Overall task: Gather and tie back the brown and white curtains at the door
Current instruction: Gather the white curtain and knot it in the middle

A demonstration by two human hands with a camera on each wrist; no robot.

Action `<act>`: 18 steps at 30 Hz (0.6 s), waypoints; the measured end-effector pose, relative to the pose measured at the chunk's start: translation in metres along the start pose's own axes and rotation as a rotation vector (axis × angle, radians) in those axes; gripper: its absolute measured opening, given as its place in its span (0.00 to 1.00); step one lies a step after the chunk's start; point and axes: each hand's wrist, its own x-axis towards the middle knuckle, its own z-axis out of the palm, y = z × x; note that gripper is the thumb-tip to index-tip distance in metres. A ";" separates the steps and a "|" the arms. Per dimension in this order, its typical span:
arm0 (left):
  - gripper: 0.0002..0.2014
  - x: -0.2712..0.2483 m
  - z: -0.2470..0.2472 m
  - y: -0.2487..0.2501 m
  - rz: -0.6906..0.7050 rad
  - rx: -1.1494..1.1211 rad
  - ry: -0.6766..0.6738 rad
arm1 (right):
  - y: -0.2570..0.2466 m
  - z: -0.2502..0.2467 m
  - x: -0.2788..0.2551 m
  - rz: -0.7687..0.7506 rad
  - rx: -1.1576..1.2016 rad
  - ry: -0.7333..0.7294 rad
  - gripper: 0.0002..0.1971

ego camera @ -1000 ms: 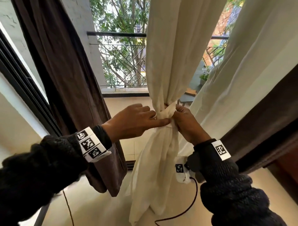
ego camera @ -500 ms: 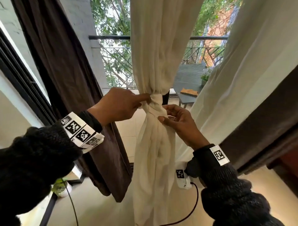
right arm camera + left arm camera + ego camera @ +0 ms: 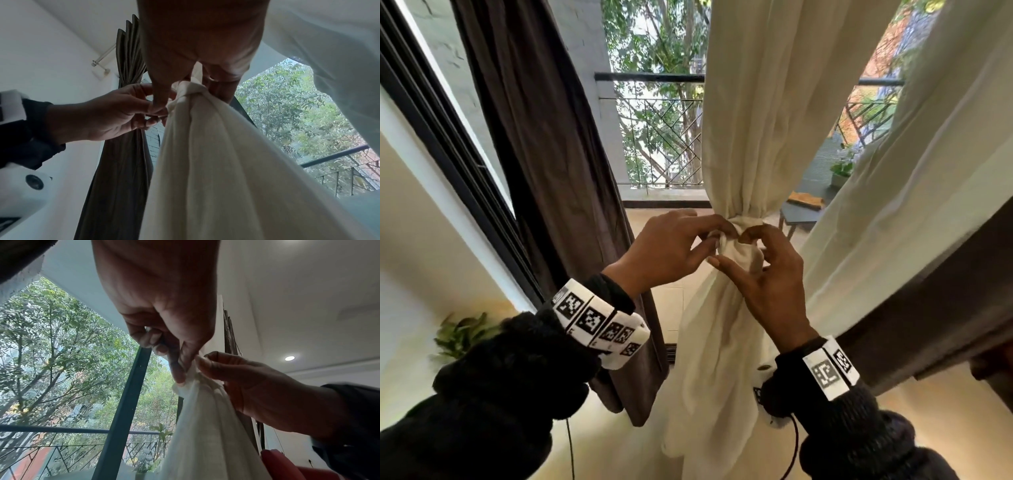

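Now, white curtain (image 3: 739,137) gathered at centre, knot (image 3: 739,246) at waist. Left hand (image 3: 667,250), at knot's 9 o'clock, pinches fold; right hand (image 3: 770,277), at 4 o'clock, cups knot, fingers curled. Cloth looks soft, light, slippy: grip just below knot. Brown curtain (image 3: 544,137) hangs at 10 o'clock.

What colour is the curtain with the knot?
Cream white; the knotted curtain shows best in the head view.

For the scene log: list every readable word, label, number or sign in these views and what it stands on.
No readable words or numbers in any view.
Left wrist band: black-and-white square code markers only, no letters legible.
Right wrist band: the same kind of markers, no text.
White curtain and brown curtain: plain fabric, unprinted.
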 end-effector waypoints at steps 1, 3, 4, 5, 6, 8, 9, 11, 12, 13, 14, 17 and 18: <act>0.12 0.001 0.000 -0.001 0.015 -0.013 -0.013 | 0.001 -0.001 0.001 0.001 -0.007 0.013 0.22; 0.12 0.003 0.000 -0.004 0.040 -0.041 -0.028 | 0.002 -0.004 0.002 0.013 -0.003 0.017 0.20; 0.12 0.003 0.000 -0.004 0.047 -0.050 -0.031 | 0.003 -0.004 0.003 0.026 0.004 0.020 0.19; 0.12 0.003 0.001 -0.005 0.048 -0.051 -0.032 | 0.003 -0.004 0.003 0.042 0.014 0.027 0.17; 0.12 0.004 0.002 -0.005 0.047 -0.045 -0.033 | 0.003 -0.004 0.004 0.058 0.028 0.033 0.16; 0.12 0.005 0.004 -0.005 0.053 -0.019 -0.028 | 0.005 -0.005 0.007 0.063 0.033 0.028 0.10; 0.12 0.006 0.005 -0.005 0.061 -0.010 -0.023 | 0.007 -0.005 0.009 0.052 0.011 0.014 0.07; 0.12 0.007 0.007 -0.005 0.074 -0.018 -0.007 | 0.012 -0.006 0.012 0.042 -0.027 -0.023 0.03; 0.13 0.007 0.007 -0.005 0.063 -0.042 0.011 | 0.015 -0.007 0.014 0.046 -0.028 -0.040 0.02; 0.15 0.007 0.008 -0.004 0.034 -0.085 0.035 | 0.017 -0.008 0.015 0.049 -0.021 -0.054 0.02; 0.17 0.006 0.009 -0.004 -0.008 -0.136 0.063 | 0.018 -0.009 0.015 0.047 -0.015 -0.067 0.02; 0.13 0.004 0.018 -0.003 -0.118 -0.227 0.098 | 0.022 -0.009 0.016 0.045 -0.013 -0.086 0.01; 0.11 0.002 0.022 -0.002 -0.129 -0.227 0.105 | 0.023 -0.008 0.016 0.048 -0.007 -0.089 0.01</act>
